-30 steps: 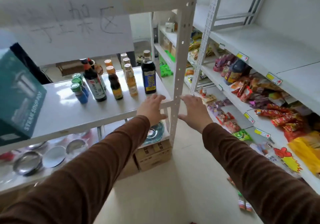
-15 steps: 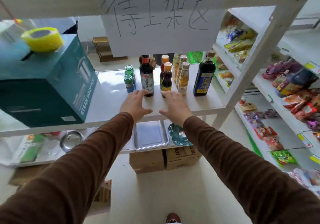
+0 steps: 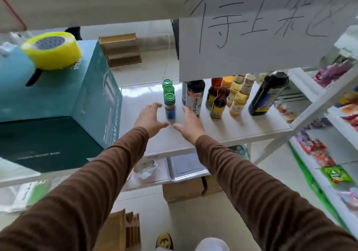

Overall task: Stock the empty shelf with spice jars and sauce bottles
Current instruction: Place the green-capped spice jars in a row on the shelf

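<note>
Three green-capped spice jars [image 3: 169,103] stand in a row on the white shelf [image 3: 242,130]. Right of them are a dark soy sauce bottle [image 3: 194,97], several small amber sauce bottles [image 3: 219,103], pale yellow bottles [image 3: 239,100] and a large black bottle [image 3: 266,95]. My left hand [image 3: 150,118] is open just left of the nearest spice jar. My right hand [image 3: 188,122] is open just right of it, against the soy sauce bottle. Both hands flank the jar, holding nothing.
A teal soup-pot box [image 3: 58,103] with a yellow tape roll [image 3: 52,49] on top fills the shelf's left. A handwritten paper sign [image 3: 261,37] hangs over the bottles. Snack shelves [image 3: 329,154] stand at right. Metal trays [image 3: 186,167] and cardboard boxes [image 3: 184,190] lie below.
The view has shifted left and closer to the shelf. Both hands moved left along the shelf from in front of the sauce bottles to either side of the nearest spice jar.
</note>
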`<action>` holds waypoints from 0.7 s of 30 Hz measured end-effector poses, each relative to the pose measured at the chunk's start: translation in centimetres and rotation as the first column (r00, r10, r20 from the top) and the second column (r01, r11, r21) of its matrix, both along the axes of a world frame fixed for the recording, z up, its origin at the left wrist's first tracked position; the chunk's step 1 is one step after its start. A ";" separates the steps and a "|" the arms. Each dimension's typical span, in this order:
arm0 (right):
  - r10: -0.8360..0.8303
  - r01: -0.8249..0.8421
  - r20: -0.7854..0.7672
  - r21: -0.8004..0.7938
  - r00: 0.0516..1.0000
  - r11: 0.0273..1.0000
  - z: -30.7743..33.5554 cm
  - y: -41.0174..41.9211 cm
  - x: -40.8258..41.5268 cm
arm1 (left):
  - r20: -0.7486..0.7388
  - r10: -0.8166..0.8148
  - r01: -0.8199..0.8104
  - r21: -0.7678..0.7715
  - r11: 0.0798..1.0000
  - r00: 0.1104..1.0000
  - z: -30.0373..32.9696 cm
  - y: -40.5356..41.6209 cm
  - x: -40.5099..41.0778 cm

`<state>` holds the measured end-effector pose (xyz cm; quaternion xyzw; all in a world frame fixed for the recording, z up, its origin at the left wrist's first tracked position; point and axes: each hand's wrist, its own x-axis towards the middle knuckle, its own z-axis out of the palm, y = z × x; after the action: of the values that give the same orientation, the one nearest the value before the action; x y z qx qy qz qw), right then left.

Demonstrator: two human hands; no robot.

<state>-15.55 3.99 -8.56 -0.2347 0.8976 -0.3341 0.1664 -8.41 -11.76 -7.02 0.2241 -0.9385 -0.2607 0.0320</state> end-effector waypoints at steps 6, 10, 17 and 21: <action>-0.172 0.186 0.103 -0.148 0.980 0.971 -2.2 -4.9 -2.2 | -0.003 -0.002 0.002 0.054 0.999 1.000 -2.0 -3.2 -3.4; -0.239 0.249 0.070 -0.210 0.968 0.945 -3.6 -6.5 -2.5 | 0.002 -0.003 0.003 0.074 0.997 1.000 -3.0 -4.2 -4.7; -0.275 0.274 0.038 -0.274 0.961 0.922 -4.8 -6.3 -2.8 | -0.038 0.018 -0.013 0.121 0.993 0.999 -3.7 -4.9 -6.2; -0.251 0.242 0.002 -0.279 0.968 0.929 -5.3 -5.0 -2.3 | -0.094 0.087 -0.064 0.226 0.972 0.992 -4.1 -4.3 -7.4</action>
<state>-17.87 -1.03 -13.86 -0.1466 0.8670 -0.4705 0.0737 -15.79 -16.03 -11.16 0.2480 -0.8914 -0.3738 0.0650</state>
